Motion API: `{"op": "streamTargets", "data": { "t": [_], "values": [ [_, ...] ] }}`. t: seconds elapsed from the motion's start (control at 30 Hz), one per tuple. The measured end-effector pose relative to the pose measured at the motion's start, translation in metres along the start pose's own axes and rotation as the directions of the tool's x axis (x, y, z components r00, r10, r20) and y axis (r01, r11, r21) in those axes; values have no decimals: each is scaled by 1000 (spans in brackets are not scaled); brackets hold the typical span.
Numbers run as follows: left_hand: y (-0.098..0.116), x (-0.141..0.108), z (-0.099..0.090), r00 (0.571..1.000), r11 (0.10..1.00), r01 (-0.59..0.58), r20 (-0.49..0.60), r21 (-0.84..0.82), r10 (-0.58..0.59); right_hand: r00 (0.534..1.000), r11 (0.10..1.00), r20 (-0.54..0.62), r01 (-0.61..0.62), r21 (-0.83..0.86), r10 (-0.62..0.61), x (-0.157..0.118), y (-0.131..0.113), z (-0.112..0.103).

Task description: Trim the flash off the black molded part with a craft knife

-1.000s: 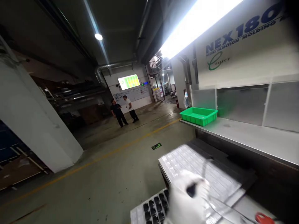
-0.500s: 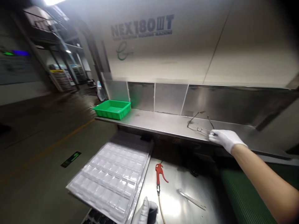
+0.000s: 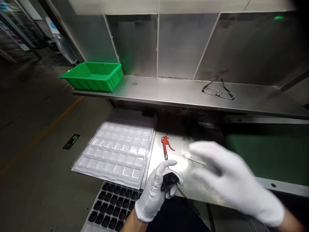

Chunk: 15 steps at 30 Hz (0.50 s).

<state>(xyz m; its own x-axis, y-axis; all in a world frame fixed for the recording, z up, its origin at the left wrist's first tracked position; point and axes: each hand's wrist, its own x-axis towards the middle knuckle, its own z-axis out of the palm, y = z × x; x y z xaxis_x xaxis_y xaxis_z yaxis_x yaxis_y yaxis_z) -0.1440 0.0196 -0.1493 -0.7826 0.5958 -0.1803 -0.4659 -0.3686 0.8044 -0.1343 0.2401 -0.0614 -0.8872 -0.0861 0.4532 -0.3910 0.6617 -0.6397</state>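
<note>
Left gloved hand point(image 3: 154, 193) pinches a small black part point(image 3: 169, 181) above the steel bench's point(image 3: 193, 187) front edge, w/ filled tray point(image 3: 108, 206) just below. Right hand point(image 3: 231, 180) is open, blurred, empty.

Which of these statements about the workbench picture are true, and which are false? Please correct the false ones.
1. The left hand holds a small black part. True.
2. The eyeglasses lie in the green bin. False: they lie on the steel shelf, far from the bin.
3. The right hand grips the red air gun. False: it is blurred, open and holds nothing.
4. An empty clear tray partly covers a tray of black parts. True.
</note>
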Motion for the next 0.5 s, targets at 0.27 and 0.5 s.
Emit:
{"op": "streamTargets", "data": {
  "t": [0.27, 0.5],
  "values": [
    [-6, 0, 1, 994, 982, 43, 96, 184, -61, 992, 987, 82, 108, -122, -98, -55, -22, 60],
    [-46, -3, 6, 992, 987, 120, 36, 105, -124, 995, 966, 98, 47, -253, -23, -77, -11, 56]
  ]
}}
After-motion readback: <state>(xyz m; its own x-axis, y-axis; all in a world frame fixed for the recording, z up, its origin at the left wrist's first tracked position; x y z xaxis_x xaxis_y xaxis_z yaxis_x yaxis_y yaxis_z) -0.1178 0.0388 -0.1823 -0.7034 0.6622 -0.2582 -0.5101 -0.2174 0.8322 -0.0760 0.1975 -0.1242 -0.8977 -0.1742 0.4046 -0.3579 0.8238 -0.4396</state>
